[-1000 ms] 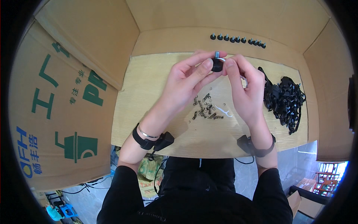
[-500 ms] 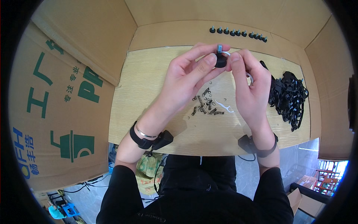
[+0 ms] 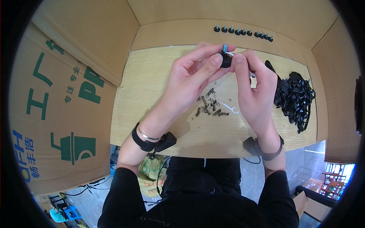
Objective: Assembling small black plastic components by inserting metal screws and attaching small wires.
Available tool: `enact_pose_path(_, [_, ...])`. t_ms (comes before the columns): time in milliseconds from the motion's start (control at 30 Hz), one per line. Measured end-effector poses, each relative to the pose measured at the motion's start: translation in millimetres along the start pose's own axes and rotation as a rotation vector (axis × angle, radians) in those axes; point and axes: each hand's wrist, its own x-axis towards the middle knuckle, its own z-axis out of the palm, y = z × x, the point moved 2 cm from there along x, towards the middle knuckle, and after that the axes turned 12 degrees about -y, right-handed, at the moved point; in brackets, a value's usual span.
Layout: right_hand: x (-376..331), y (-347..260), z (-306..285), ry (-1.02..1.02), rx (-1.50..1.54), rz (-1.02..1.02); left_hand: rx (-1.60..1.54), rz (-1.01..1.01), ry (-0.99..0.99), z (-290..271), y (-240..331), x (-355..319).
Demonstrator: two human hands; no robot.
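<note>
Between thumb and fingers of my left hand (image 3: 194,68) is a black levelling foot (image 3: 226,61), its silver threaded bolt pointing up. Close beside it, my right hand (image 3: 255,81) pinches a white dental floss pick (image 3: 252,75). One slim white end of the pick reaches to the base of the bolt; the rest is mostly hidden by my fingers. Below the hands on the table lie many small dark split rings (image 3: 208,106), some loose and some stacked in coil-like rows. A second white floss pick (image 3: 229,106) rests to their right.
Several similar levelling feet (image 3: 243,32) stand in a row on the cardboard ledge at the back. A heap of shiny black strips or plastic (image 3: 294,97) covers the table's right side. Cardboard walls (image 3: 76,95) surround the wooden table (image 3: 140,83) on the left, back and right.
Both hands keep their grips in nearly the same place. The right hand has shifted very slightly at the levelling foot.
</note>
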Motion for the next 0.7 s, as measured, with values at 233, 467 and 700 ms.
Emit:
enact_pose_path(233, [0.0, 8.1, -12.6, -0.004, 0.077, 0.140, 0.188, 0.049, 0.102, -5.1, -4.5, 3.4])
enact_pose_path(467, [14.4, 17.7, -28.0, -0.173, -0.174, -0.213, 0.220, -0.040, 0.094, -14.6, 2.9, 5.6])
enact_pose_path(700, [12.6, 17.2, -30.7, -0.271, -0.387, -0.240, 0.392, -0.143, 0.069, -19.6, 0.2, 6.2])
